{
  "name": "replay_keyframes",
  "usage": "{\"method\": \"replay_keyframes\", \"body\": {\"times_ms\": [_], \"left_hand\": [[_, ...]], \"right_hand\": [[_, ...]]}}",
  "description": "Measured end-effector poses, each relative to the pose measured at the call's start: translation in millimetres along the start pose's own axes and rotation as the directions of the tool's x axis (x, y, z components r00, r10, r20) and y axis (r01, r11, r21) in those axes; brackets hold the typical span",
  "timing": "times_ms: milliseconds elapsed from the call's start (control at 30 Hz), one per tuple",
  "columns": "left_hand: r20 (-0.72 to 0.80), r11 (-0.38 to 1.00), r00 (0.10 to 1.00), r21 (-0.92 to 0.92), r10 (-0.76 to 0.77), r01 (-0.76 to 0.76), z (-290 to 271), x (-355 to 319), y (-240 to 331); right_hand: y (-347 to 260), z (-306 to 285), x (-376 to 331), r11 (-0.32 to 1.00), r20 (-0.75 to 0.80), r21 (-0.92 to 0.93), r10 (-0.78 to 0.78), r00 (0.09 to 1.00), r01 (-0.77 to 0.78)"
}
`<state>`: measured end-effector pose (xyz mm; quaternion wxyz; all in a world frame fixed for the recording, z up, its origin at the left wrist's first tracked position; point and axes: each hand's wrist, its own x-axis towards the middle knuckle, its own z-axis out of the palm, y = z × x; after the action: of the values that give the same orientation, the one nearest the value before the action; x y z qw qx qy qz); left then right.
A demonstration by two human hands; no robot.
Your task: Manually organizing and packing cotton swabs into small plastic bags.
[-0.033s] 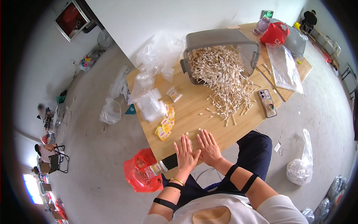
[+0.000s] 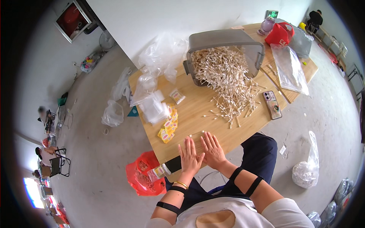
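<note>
Near the table's front edge, a row of cotton swabs [image 2: 197, 143] lies side by side. My left hand [image 2: 190, 157] rests along its left part with fingers stretched flat, and my right hand [image 2: 214, 152] lies likewise on the right part. The thumbs meet or nearly meet; my hands cover much of the row. Beyond them, a grey plastic bin [image 2: 224, 36] lies tipped on its side, and a large heap of cotton swabs [image 2: 222, 70] spills from it onto the wood. Yellow-and-white printed labels [image 2: 169, 125] are spread left of my hands, below a small filled packet [image 2: 177, 96].
Clear plastic bags [image 2: 154, 108] pile at the table's left. A phone [image 2: 272, 105] lies near its right edge. By my left forearm hang a red bag [image 2: 142, 171] and a packet of swabs [image 2: 161, 171]. The wooden table [image 2: 194, 110] stands against a wall.
</note>
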<state>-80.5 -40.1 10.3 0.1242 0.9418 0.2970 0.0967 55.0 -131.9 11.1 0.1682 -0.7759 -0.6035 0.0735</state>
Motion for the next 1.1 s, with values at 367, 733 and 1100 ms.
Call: {"method": "replay_keyframes", "body": {"times_ms": [367,733,1100], "left_hand": [[0.13,0.989,0.985,-0.11,0.109,-0.095,-9.7,2.1,-5.9],[-0.086,0.998,0.995,-0.04,0.05,-0.054,-19.0,37.8,-7.7],[-0.024,0.997,0.998,-0.043,0.064,-0.065,-16.1,39.6,-9.5]], "right_hand": [[-3.5,1.3,0.9,1.0,-0.06,0.013,0.007,0.998,-0.007],[-4.6,-0.9,1.8,0.999,-0.044,-0.041,0.001,0.999,-0.003],[-4.2,-1.9,0.6,0.996,-0.05,-0.088,0.023,0.998,-0.027]]}}
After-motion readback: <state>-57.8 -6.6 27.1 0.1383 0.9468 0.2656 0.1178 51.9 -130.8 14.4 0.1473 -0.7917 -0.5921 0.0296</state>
